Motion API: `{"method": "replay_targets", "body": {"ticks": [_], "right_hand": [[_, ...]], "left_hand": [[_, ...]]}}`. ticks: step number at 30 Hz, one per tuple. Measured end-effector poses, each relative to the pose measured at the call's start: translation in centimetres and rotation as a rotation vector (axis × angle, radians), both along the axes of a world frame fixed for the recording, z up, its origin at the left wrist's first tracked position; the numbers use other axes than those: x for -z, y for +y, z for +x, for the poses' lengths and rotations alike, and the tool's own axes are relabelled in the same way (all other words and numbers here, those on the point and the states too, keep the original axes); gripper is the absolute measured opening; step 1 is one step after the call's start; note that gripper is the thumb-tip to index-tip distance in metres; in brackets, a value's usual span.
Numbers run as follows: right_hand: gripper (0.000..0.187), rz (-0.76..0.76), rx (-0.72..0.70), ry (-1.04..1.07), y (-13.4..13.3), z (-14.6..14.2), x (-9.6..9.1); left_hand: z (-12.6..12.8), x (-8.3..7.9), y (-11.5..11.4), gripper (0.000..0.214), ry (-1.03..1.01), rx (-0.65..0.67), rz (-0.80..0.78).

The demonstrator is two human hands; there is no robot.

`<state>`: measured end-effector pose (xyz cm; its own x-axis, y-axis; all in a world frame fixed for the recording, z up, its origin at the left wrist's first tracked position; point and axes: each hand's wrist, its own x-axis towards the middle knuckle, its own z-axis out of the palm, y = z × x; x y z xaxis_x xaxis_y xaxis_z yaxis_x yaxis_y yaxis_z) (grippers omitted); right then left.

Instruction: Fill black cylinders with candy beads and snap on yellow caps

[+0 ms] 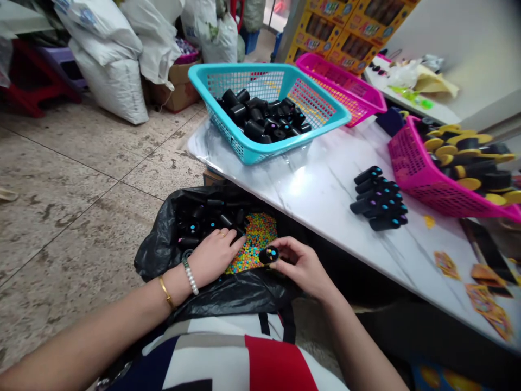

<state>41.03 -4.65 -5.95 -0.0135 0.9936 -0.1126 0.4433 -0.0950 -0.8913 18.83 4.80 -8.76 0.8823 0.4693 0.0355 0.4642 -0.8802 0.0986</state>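
In front of me is a black plastic bag (pixel 157 241) with multicoloured beads (pixel 260 228) and several black cylinders (pixel 193 228) in it, some with a blue or pink dot. My left hand (pixel 214 255) lies over the cylinders and the edge of the beads, fingers stretched forward and touching a black cylinder (pixel 228 221); its fingertips are partly hidden. Above the right side of the beads, my right hand (pixel 299 266) holds a black cylinder (pixel 266 256) between thumb and fingers. Its end faces left, showing a blue dot and some small yellow bits.
On the marble-patterned table (pixel 317 190) stand a turquoise basket (pixel 248 152) of black cylinders, a pink basket (pixel 411 168) of black and yellow pieces, and a grouped stack of cylinders (pixel 378 201). Another pink basket (pixel 366 103) is behind. White sacks (pixel 118 81) stand on the floor.
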Motion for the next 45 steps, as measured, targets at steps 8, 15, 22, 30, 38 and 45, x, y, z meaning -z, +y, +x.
{"method": "replay_targets", "body": {"ticks": [8,15,22,30,38,45], "right_hand": [[0.026,0.225,0.046,-0.296,-1.1,0.5,-1.0],[0.027,0.187,-0.007,-0.533,-1.6,1.1,-0.4],[0.026,0.216,0.007,-0.493,-1.4,1.4,-0.6],[0.025,0.157,0.089,-0.359,-1.8,1.2,-0.4],[0.028,0.233,0.379,0.066,-5.3,2.8,-3.7],[0.036,0.339,1.009,-0.44,-8.5,11.8,-6.3]], "left_hand": [[0.3,0.8,-0.1,0.028,-0.01,-0.049,-0.025],[0.3,0.9,-0.2,0.033,0.012,-0.048,-0.057],[0.0,0.3,-0.2,0.026,-0.084,-0.056,-0.107],[-0.1,-0.5,-0.4,0.027,-0.192,0.018,-0.175],[-0.6,1.0,-0.7,0.035,-0.333,0.024,-0.363],[-0.8,1.0,-0.7,0.031,-0.443,0.0,-0.475]]}}
